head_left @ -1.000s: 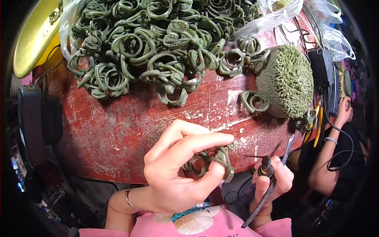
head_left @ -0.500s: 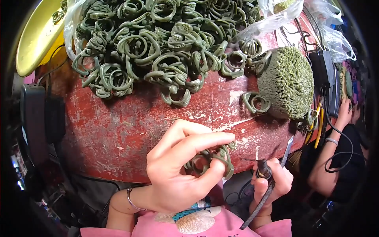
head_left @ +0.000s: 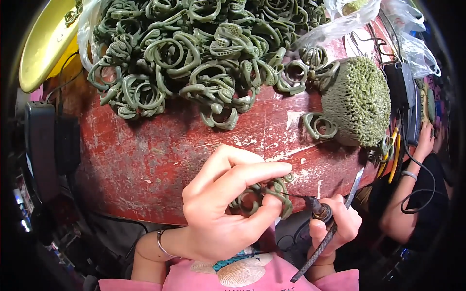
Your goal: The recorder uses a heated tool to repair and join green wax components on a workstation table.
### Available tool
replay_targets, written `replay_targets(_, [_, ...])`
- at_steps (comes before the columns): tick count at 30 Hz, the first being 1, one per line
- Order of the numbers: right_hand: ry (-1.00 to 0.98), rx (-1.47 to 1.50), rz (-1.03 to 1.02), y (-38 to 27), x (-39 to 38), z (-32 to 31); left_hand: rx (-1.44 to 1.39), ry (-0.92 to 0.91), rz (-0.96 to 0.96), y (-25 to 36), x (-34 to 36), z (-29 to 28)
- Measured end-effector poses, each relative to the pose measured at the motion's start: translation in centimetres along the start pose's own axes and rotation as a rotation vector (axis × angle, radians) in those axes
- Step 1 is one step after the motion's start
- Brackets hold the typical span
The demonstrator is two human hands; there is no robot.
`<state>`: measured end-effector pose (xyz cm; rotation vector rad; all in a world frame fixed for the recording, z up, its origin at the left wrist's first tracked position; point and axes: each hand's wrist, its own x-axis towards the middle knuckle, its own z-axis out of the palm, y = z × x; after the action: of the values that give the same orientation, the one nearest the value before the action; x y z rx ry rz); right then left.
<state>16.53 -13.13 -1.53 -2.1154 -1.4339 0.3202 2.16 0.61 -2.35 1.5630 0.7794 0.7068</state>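
Note:
My left hand (head_left: 221, 208) pinches a curled green wax ring (head_left: 276, 194) between thumb and fingers, above the table's near edge. Much of that piece hides behind the fingertips. Closed around a dark pen-like tool with a thin tip, an electric wax pen (head_left: 318, 209) by its look, is my right hand (head_left: 340, 220). The tip points left and meets the ring or comes very near it. A long narrow flat file (head_left: 313, 259) also runs slantwise through my right hand. Beyond both hands, a big heap of similar green wax rings (head_left: 170, 53) covers the table's far side.
The red table (head_left: 160, 160) is scratched. A rough green block (head_left: 361, 104) stands right, with a single ring (head_left: 319, 127) beside it. Plastic bags (head_left: 340, 29), cables and a black box (head_left: 399, 85) lie beyond. A yellow tray (head_left: 46, 48) sits far left; another person's arm (head_left: 403, 208) is at right.
The pen's tip has moved left and up to the ring in my left hand. Both hands shifted slightly, and the view moved a little.

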Motion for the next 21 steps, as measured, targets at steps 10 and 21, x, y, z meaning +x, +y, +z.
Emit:
replay_targets(10, [0.022,0.029,0.005,0.18,0.10,0.31,0.003,-0.002,-0.006,0.04,0.00,0.05])
replay_targets(21, [0.002,0.041,0.018,-0.02,0.16,-0.05,-0.005,-0.003,-0.015,0.24,0.05,-0.04])
